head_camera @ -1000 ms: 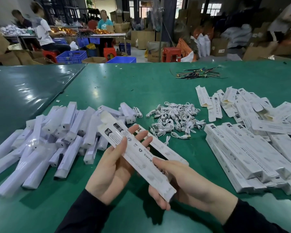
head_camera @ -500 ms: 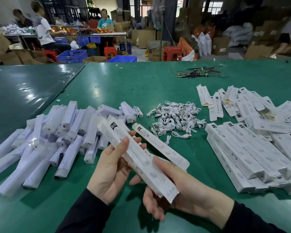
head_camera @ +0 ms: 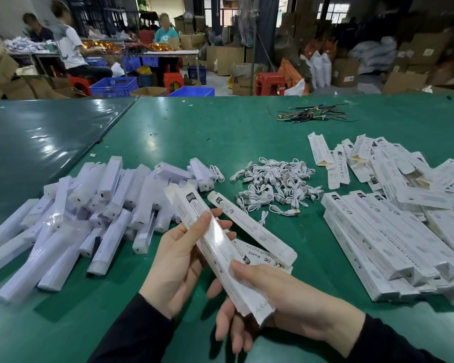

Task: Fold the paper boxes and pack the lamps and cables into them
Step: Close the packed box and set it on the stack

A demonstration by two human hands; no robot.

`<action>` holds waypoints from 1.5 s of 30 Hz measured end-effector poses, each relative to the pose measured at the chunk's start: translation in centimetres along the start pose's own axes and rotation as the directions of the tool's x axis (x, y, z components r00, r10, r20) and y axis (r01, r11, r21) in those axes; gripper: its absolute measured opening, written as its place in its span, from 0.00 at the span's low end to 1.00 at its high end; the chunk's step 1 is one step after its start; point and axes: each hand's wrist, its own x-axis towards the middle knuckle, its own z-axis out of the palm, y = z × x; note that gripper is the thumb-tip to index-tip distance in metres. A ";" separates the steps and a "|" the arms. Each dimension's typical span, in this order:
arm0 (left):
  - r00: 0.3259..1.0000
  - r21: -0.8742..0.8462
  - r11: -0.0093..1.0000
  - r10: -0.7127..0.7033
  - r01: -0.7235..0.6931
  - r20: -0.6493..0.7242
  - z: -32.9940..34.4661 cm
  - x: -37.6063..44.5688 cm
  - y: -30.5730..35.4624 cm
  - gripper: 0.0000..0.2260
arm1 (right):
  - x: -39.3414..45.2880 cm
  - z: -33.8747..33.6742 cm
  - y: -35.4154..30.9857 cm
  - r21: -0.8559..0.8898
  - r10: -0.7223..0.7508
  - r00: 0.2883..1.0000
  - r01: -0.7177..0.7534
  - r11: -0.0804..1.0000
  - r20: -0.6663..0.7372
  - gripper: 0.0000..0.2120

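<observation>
— Between my two hands, what do you see?

— One long white paper box (head_camera: pixel 215 254), printed in small black text, glossy, slanting from upper left down toward my right wrist. Its far end flap stands open.

— How are you holding it?

— My left hand (head_camera: pixel 180 260) curls round its upper half, thumb on top and fingers behind. My right hand (head_camera: pixel 275 297) grips the lower end, thumb pressed on the face and fingers wrapped underneath.

— And around them?

— Just beyond my right hand lie two more flat boxes (head_camera: pixel 252 231) on the green table (head_camera: pixel 233 137). Left of my left hand sits a heap of white lamps (head_camera: pixel 89 205) in clear wrap. Past my fingertips is a pile of coiled white cables (head_camera: pixel 275 184). Right of my right hand, folded boxes (head_camera: pixel 383 231) lie stacked.

— The room?

— Farther off, people (head_camera: pixel 68 45) sit at a table among cardboard cartons, blue crates (head_camera: pixel 114 86) and red stools (head_camera: pixel 270 83).
</observation>
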 end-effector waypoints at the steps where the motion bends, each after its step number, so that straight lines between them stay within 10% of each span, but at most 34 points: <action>1: 1.000 0.026 1.000 0.006 -0.007 0.008 0.0 0.0 0.0 0.21 | -0.1 0.0 -0.1 -0.006 0.003 1.000 -0.003 1.000 0.002 0.25; 8: 0.988 0.100 0.995 0.002 -0.017 0.152 0.4 -0.5 -0.2 0.22 | -0.2 -0.5 -0.9 -0.175 -0.150 0.955 0.107 0.979 -0.255 0.23; 13: 0.962 0.140 0.989 0.002 -0.042 0.273 1.1 -1.4 -0.1 0.15 | -0.2 -0.8 -0.6 -0.415 -0.471 0.761 0.291 0.862 -0.447 0.18; 24: 0.912 0.136 0.964 0.161 -0.227 0.377 1.9 -2.1 -1.2 0.24 | -0.8 -1.2 -0.4 -0.483 -0.710 0.556 0.523 0.703 -0.431 0.21; 45: 0.933 0.253 0.942 0.129 -0.221 0.337 2.1 -1.8 -1.8 0.13 | -0.5 -1.9 -0.7 -0.425 -0.591 0.685 0.425 0.799 -0.425 0.05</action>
